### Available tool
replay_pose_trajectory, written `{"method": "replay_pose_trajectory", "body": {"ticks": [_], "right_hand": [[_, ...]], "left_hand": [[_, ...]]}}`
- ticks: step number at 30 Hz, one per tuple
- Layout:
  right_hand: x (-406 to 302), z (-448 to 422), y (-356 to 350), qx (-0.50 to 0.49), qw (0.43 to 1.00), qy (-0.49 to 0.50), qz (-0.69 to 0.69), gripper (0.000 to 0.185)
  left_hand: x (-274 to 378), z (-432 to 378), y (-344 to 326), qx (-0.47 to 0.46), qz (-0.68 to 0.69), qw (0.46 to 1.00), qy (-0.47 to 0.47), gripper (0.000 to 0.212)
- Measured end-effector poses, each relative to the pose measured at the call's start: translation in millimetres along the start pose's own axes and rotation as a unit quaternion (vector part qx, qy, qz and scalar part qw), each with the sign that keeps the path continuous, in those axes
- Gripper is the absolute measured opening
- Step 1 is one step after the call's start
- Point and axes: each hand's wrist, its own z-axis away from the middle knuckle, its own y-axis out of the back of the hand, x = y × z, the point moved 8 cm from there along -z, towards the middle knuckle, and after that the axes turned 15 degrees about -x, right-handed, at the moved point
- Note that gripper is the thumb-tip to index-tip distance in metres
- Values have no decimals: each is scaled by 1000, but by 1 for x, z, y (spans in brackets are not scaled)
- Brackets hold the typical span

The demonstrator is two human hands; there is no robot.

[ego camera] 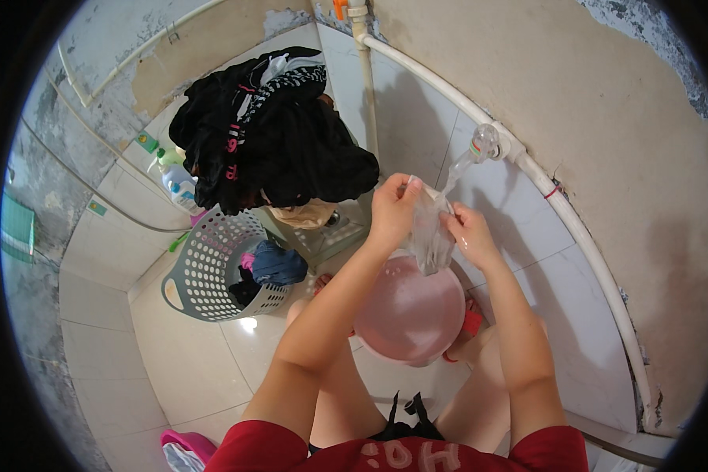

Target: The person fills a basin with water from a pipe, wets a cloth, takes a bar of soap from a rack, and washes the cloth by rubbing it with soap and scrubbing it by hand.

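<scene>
A wet, pale grey-white cloth (432, 236), perhaps a sock, hangs between my two hands by its upper edge. My left hand (394, 209) pinches it at the left corner, thumb on top. On the other side my right hand (471, 231) grips the right edge, its skin wet. Water runs from the faucet (485, 141) through what looks like a clear plastic bottle neck and falls at the cloth's opening. Below the cloth sits a pink plastic basin (416, 312) between my feet, and the cloth's lower end hangs over its far rim.
A heap of black clothes (271, 135) rises at the upper left. Under it stands a grey perforated laundry basket (203, 259) holding blue denim (278, 264). Pump bottles (177, 183) line the wall. A white pipe (596, 259) follows the right wall; a magenta tub (180, 439) is lower left.
</scene>
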Motion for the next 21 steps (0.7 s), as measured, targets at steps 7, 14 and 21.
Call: {"method": "replay_pose_trajectory", "body": {"ticks": [7, 14, 21], "right_hand": [[-29, 25, -8, 248, 963, 102, 6, 9], [-29, 10, 13, 297, 918, 171, 199, 19], [-11, -12, 1, 33, 994, 64, 82, 16]], "left_hand": [[-35, -5, -10, 10, 8, 997, 81, 37], [-28, 24, -52, -26, 298, 909, 290, 32], [-22, 6, -17, -118, 186, 965, 143, 12]]}}
